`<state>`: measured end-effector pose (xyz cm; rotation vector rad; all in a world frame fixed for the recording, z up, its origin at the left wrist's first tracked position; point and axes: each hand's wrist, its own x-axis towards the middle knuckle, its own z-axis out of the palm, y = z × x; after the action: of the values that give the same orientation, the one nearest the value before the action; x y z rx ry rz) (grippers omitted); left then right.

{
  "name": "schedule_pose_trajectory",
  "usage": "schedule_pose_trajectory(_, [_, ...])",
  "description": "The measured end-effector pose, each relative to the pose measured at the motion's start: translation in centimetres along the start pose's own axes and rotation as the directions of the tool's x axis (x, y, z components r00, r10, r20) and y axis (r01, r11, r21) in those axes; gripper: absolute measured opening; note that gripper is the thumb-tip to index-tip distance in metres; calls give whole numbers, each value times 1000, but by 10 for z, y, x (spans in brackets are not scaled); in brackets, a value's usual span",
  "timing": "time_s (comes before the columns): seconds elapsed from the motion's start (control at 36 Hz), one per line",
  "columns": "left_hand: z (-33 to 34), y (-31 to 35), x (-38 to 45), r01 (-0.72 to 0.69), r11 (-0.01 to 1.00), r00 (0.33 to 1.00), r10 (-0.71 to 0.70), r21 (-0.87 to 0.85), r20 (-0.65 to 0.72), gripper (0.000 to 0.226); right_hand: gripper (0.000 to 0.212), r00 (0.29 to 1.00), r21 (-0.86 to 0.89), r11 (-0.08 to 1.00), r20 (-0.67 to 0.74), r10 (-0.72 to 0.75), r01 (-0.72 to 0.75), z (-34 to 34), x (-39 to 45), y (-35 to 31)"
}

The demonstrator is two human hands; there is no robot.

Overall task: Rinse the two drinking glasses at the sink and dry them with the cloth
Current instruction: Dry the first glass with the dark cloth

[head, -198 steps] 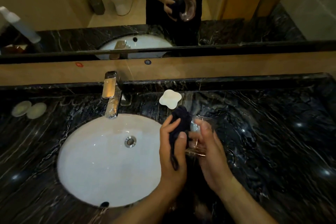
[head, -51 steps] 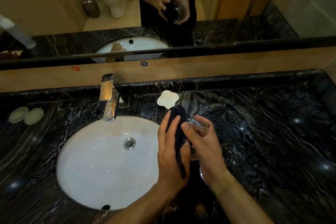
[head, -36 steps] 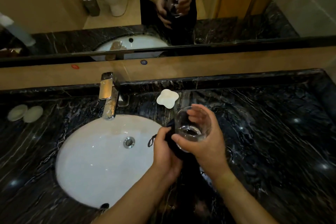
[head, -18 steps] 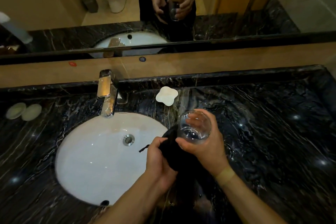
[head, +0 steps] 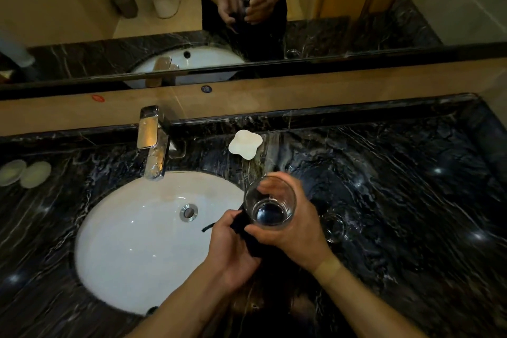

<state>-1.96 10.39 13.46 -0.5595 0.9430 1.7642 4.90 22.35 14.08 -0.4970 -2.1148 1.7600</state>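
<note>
My right hand (head: 296,230) grips a clear drinking glass (head: 270,202) upright, mouth toward me, just right of the white sink basin (head: 137,241). Bunched in my left hand (head: 230,250) is the dark cloth (head: 244,228), pressed against the lower outside of the glass. A second clear glass (head: 335,226) stands on the black marble counter (head: 397,200) to the right of my right hand; it is faint against the stone.
A chrome faucet (head: 153,145) rises behind the basin, water off. A white flower-shaped dish (head: 245,144) lies behind the glass. Two pale round pads (head: 24,173) sit far left. A mirror (head: 247,8) lines the back wall.
The glass was turned from lying sideways with the cloth inside it to upright. The cloth came out and now sits below, against the outside. Both hands shifted slightly toward me.
</note>
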Motion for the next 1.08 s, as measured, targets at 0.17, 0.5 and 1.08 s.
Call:
schedule_pose_trajectory(0.17, [-16,16,3,-18,987,997,30,162,-70,39,84,1000,-120,992,20,-24,26,-2,9,9])
schedule_pose_trajectory(0.5, [-51,29,7,-224,429,946,311,875,90,22,87,964,-301,927,-210,163,-222,-62,83,61])
schedule_pose_trajectory(1.08, [-53,5,30,-488,79,750,547,870,371,34,85,940,-361,873,-220,261,-327,-87,96,116])
